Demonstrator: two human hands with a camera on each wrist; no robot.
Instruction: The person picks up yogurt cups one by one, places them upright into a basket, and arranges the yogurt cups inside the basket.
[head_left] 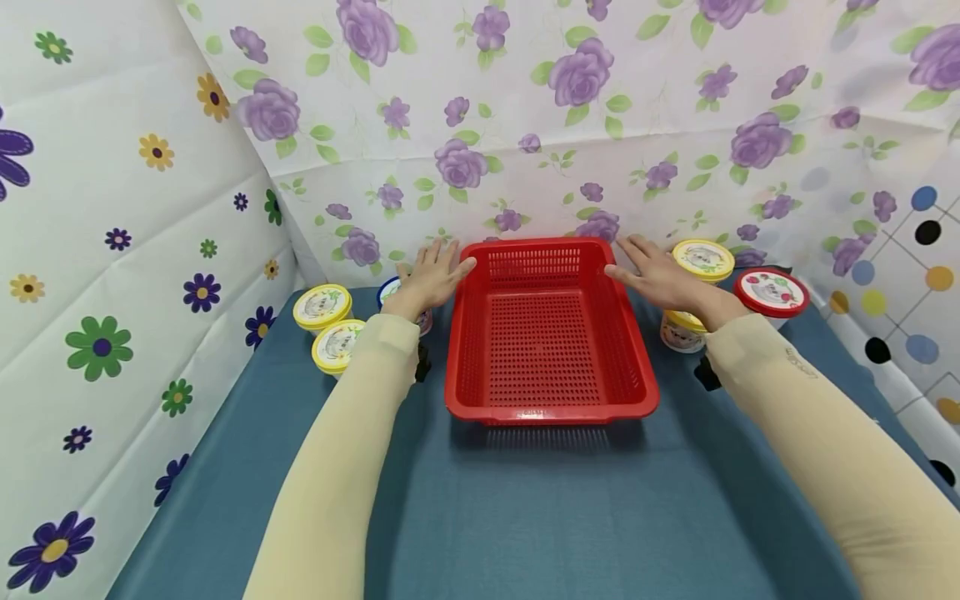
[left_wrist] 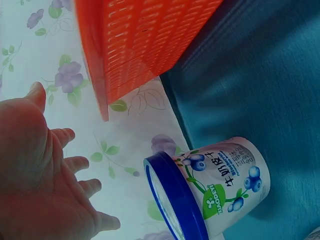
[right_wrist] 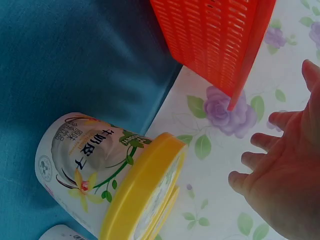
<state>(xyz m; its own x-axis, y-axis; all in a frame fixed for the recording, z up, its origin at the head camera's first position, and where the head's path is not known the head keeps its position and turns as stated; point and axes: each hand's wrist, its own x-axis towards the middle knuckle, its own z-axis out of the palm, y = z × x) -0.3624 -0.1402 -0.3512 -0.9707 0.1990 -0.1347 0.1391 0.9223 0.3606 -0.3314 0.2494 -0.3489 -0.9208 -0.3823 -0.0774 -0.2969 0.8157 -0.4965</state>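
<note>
A red perforated plastic basket sits at the back of the table, its inside bare. My left hand hovers beside its far left corner, fingers spread and nothing held. In the left wrist view that hand is apart from the basket rim, near a blue-lidded paper tub with blueberries printed on it. On the other side my right hand reaches out, fingers extended, palm toward the basket. Below it stands a yellow-lidded tub with a vanilla flower print; the right wrist view shows a gap between hand and basket.
Two yellow-lidded tubs stand at the left, beside the partly hidden blue-lidded one. At the right are more yellow-lidded tubs and a red-lidded tub. A flower-patterned cloth hangs behind the blue table covering.
</note>
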